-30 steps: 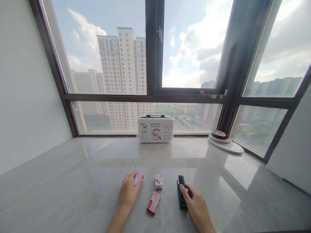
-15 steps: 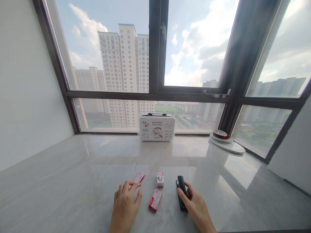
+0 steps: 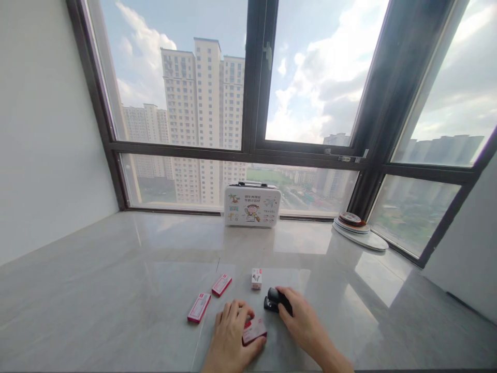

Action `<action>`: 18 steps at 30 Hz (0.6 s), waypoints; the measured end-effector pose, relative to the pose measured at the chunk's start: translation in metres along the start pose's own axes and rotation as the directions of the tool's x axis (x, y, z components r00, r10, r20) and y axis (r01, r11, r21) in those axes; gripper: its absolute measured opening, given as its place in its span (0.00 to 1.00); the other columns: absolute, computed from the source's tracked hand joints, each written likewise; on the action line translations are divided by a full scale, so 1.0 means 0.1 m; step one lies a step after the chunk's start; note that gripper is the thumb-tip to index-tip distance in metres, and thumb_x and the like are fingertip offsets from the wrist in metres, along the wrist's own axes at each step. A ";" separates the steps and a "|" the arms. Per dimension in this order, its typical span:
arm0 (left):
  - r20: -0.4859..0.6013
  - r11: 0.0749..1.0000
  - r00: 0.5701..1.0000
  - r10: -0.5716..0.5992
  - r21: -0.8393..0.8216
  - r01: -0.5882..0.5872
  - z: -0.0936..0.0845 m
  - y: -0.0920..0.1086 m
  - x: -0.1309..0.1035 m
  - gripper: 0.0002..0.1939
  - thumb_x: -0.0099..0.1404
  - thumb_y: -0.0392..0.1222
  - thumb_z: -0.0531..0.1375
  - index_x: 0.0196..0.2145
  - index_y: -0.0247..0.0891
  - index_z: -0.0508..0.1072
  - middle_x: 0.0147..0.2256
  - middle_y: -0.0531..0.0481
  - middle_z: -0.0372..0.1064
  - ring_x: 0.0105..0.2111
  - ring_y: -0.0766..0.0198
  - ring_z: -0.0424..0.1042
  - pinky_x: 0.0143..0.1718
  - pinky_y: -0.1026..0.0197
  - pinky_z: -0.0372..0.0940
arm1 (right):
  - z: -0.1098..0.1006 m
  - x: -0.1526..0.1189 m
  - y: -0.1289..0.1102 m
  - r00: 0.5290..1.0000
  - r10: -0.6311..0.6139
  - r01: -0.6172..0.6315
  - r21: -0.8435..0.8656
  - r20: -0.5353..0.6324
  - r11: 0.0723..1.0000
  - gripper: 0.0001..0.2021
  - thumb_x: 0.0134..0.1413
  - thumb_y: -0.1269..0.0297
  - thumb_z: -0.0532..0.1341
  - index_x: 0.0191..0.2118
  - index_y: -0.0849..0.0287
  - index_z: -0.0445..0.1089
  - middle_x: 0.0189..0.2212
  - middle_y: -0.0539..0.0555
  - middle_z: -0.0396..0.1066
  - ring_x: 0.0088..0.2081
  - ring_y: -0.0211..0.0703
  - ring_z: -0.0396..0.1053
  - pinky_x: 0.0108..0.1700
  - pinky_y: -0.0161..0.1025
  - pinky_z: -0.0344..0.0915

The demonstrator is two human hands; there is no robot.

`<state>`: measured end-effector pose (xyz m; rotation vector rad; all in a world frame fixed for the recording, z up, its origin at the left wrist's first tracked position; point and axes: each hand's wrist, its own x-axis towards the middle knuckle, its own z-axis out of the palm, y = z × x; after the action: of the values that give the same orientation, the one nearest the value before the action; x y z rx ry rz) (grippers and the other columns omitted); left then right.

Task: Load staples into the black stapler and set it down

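My left hand [image 3: 233, 334] is closed round a red-and-white small box [image 3: 255, 329], with the thumb along its near edge and the fingers at its far left. In my right hand [image 3: 305, 324] is a black stapler [image 3: 273, 302], gripped from the right, its front end pointing left. Two more flat red-and-white boxes, one nearer [image 3: 199, 308] and one farther [image 3: 221, 285], lie on the left. Beyond the hands stands a little white box [image 3: 256, 280] with a printed picture on it. The stapler's back part is hidden by my right hand.
All this rests on a glossy grey marble-look sill [image 3: 147, 290]. Against the window leans or stands a white cartoon-printed case [image 3: 252, 207] with a handle. A stack of round and oval boards [image 3: 355, 228] sits at the back right, by the dark window frame [image 3: 382, 119].
My left hand has moved right, uncovering the left boxes, and has taken hold of the middle box. The stapler, in my right hand, has shifted left and turned so its front points left.
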<state>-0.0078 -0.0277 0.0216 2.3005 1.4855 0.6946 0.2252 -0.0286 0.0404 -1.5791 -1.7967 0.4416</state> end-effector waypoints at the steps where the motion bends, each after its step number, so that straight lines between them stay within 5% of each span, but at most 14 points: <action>1: 0.028 0.999 0.999 0.031 -0.017 -0.031 -0.02 -0.01 -0.03 0.24 0.57 0.54 0.69 0.51 0.49 0.74 0.58 0.46 0.67 0.58 0.46 0.64 0.58 0.49 0.59 | 0.05 0.05 -0.09 1.000 -0.028 0.029 -0.016 0.013 0.999 0.20 0.60 0.64 0.56 0.57 0.53 0.72 0.51 0.57 0.74 0.54 0.51 0.70 0.59 0.43 0.60; 5: 0.111 0.996 0.990 0.085 -0.035 -0.081 -0.04 -0.12 -0.08 0.37 0.58 0.58 0.69 0.63 0.56 0.67 0.67 0.47 0.56 0.65 0.42 0.56 0.67 0.43 0.50 | 0.33 0.16 -0.47 0.994 -0.097 0.098 -0.010 0.058 0.995 0.16 0.61 0.62 0.58 0.53 0.52 0.73 0.50 0.55 0.75 0.53 0.51 0.70 0.58 0.42 0.61; 10: 0.054 0.997 0.996 0.069 -0.023 -0.068 -0.08 -0.28 -0.12 0.35 0.59 0.54 0.69 0.62 0.52 0.69 0.63 0.46 0.65 0.62 0.43 0.62 0.66 0.43 0.55 | 0.67 0.22 -0.76 0.997 -0.025 0.025 0.000 -0.071 1.000 0.08 0.55 0.56 0.65 0.36 0.54 0.74 0.34 0.53 0.76 0.40 0.50 0.72 0.54 0.44 0.62; 13: 0.015 0.997 0.997 0.074 -0.027 -0.073 -0.13 -0.33 -0.14 0.35 0.57 0.50 0.70 0.62 0.54 0.69 0.65 0.48 0.62 0.63 0.44 0.61 0.65 0.44 0.56 | 0.70 0.27 -0.78 0.981 0.088 -0.042 0.254 -0.173 0.966 0.12 0.56 0.51 0.63 0.35 0.56 0.73 0.32 0.52 0.76 0.37 0.47 0.72 0.52 0.43 0.65; 18: 0.030 0.997 0.998 0.064 -0.053 -0.062 -0.17 -0.41 -0.14 0.32 0.58 0.51 0.69 0.60 0.56 0.71 0.68 0.50 0.57 0.66 0.43 0.57 0.67 0.42 0.54 | 0.45 0.18 -0.28 0.893 0.409 -0.092 0.816 -0.185 0.570 0.25 0.61 0.42 0.53 0.45 0.59 0.74 0.45 0.58 0.77 0.48 0.52 0.73 0.45 0.41 0.72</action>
<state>-0.0532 -0.0230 0.0118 2.3164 1.3701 0.7019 0.1736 -0.0088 0.0320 -1.1401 -0.8466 0.8865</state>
